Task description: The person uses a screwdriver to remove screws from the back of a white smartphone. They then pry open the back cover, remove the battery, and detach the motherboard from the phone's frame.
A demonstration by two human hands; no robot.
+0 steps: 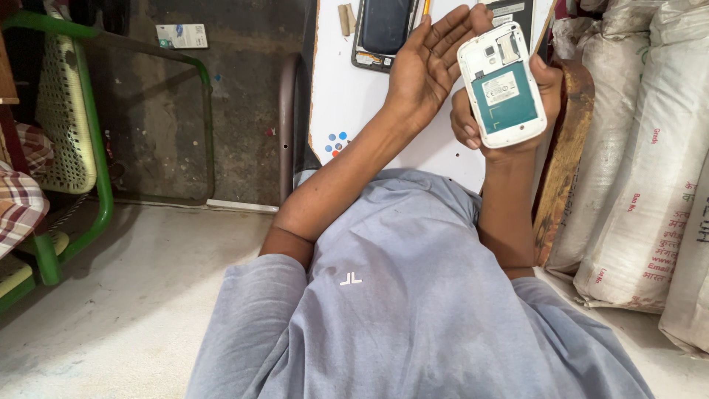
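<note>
A white phone (pixel 502 85) with its back cover off is grasped in the right hand (pixel 509 111), above the white table's (pixel 354 96) near edge; a teal battery is seen seated in its open compartment. The left hand (pixel 428 63) is held flat and released, palm up, just beside it. A dark phone (pixel 382 29) lies toward the table's far edge. Filled white sacks (pixel 650 148) are stacked beside the table.
</note>
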